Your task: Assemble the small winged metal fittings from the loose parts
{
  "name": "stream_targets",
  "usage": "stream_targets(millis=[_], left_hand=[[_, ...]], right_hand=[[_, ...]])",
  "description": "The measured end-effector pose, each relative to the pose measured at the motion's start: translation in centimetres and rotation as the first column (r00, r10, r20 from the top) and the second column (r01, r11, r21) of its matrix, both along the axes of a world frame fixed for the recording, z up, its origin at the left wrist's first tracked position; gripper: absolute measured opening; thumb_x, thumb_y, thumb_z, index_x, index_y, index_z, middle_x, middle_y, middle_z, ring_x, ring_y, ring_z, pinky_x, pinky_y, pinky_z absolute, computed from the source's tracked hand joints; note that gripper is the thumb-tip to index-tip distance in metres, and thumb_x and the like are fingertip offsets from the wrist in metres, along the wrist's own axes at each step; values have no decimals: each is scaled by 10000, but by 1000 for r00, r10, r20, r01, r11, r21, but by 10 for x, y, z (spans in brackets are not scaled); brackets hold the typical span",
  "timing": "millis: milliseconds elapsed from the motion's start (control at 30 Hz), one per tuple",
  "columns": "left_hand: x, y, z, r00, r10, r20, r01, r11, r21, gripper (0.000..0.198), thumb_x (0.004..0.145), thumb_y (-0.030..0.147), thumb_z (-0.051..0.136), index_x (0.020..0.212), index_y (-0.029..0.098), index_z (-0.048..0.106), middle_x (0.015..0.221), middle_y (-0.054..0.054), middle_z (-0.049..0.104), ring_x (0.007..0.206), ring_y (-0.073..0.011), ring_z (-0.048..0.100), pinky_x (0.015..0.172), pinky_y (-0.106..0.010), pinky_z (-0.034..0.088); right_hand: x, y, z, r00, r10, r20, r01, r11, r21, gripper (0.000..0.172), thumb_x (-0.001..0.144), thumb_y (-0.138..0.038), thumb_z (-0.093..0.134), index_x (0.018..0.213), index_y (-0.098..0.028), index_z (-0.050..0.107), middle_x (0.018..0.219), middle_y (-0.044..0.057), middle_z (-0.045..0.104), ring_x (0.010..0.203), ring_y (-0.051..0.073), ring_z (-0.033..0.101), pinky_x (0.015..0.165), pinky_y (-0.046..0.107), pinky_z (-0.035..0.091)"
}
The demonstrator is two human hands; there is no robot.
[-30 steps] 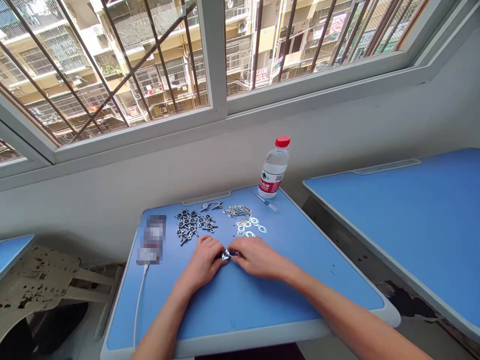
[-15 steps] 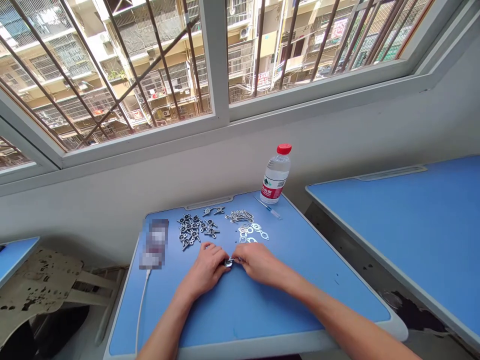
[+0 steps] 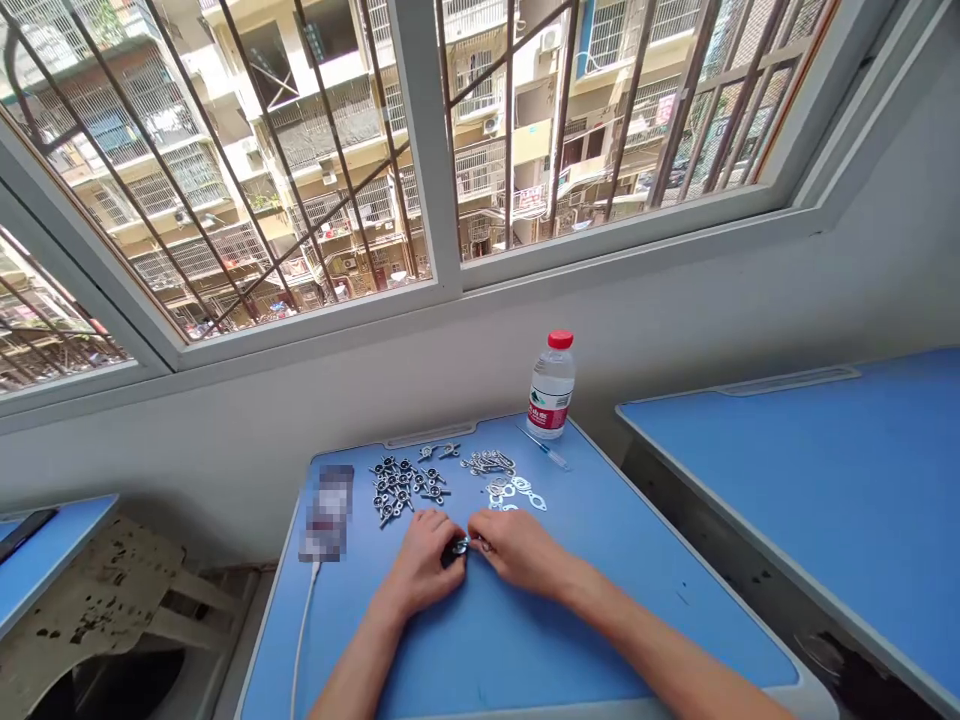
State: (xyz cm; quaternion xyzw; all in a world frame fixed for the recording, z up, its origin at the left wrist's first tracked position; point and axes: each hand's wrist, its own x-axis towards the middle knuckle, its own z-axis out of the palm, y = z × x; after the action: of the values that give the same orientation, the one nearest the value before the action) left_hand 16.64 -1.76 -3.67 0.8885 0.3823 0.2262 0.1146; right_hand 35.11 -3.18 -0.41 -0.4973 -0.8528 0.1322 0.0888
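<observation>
Near the middle of the blue desk [image 3: 570, 620] my two hands meet over a small shiny metal part [image 3: 460, 546]. My left hand [image 3: 426, 560] has its thumb and fingers closed around that part. From the other side my right hand [image 3: 517, 548] pinches at it, its fingertips close to the left ones; a bit of metal shows under them. Beyond my left hand lies a cluster of dark metal parts with round heads and pins [image 3: 397, 485]. Past my right hand are flat silver plates with holes [image 3: 517, 490] and a pile of small metal links [image 3: 487, 461].
A water bottle [image 3: 551, 390] with a red cap stands at the back right, beside a thin blue-handled tool [image 3: 546, 450]. At the left lies a blurred-out device [image 3: 327, 512] with a white cable [image 3: 301, 640]. Another desk [image 3: 787, 470] stands to the right, below the window wall.
The camera view has tilted up, so the desk and everything on it sit lower in the picture. My hands stay together at the small metal part, with slightly changed finger positions.
</observation>
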Motion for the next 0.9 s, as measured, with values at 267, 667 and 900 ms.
stream_targets(millis=[267, 667, 900], left_hand=[[-8, 0, -2, 998, 60, 14, -59, 998, -18, 109, 818, 115, 597, 898, 190, 609, 847, -24, 606, 840, -193, 546, 786, -337, 416], [-11, -4, -12, 999, 27, 31, -25, 997, -75, 170, 938, 200, 507, 1037, 195, 644, 885, -51, 576, 866, -200, 508, 788, -322, 435], [-13, -5, -8, 1000, -6, 29, 10, 988, -153, 209, 966, 199, 463, 1089, 220, 632, 938, -54, 568, 912, -205, 496, 813, -319, 438]], right_hand=[[0, 7, -9, 999, 36, -32, -34, 997, 72, 126, 908, -132, 512, 886, -174, 630, 878, 40, 685, 778, 171, 631, 633, 261, 334], [-13, 11, -41, 1000, 21, 4, -21, 980, 200, 142, 931, -192, 512, 810, -167, 582, 795, 42, 660, 676, 168, 616, 566, 264, 280], [-10, 11, -45, 997, 83, -5, -79, 963, 258, 108, 903, -240, 584, 825, -166, 597, 764, 27, 663, 655, 173, 624, 553, 267, 273]])
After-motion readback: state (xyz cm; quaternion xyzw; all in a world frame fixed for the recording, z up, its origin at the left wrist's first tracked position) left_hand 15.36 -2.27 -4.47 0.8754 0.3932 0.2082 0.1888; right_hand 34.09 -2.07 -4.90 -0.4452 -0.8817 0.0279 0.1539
